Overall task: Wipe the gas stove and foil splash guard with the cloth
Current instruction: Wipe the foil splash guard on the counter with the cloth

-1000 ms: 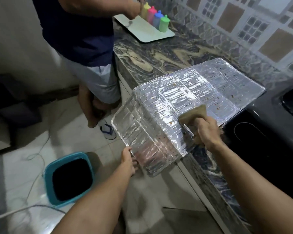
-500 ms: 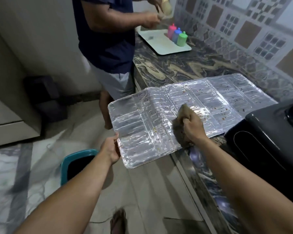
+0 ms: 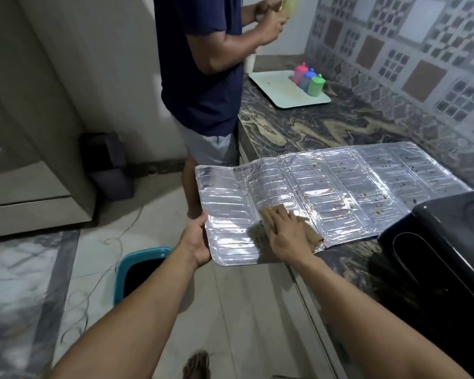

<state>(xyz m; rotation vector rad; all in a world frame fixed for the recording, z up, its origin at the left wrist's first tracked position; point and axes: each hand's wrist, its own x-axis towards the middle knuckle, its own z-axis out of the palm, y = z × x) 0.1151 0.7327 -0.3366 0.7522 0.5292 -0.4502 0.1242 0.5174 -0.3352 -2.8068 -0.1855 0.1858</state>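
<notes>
The left hand [image 3: 196,242] is gripping the near edge of the ribbed silver foil splash guard [image 3: 340,192]. Just right of it, the right hand [image 3: 288,233] is pressing flat, fingers spread, on the folded tan cloth [image 3: 311,235].

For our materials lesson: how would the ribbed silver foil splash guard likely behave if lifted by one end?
The ribbed silver foil splash guard is probably light: the left hand alone holds its overhanging end. It likely flexes at its panel creases. It may dent, so the right hand pressing the tan cloth should stay gentle.

Both forearms are bare to the frame edge; no sleeve shows. Left hand [image 3: 196,240] and right hand [image 3: 288,236]: ungloved, no visible rings or wristwear.
</notes>
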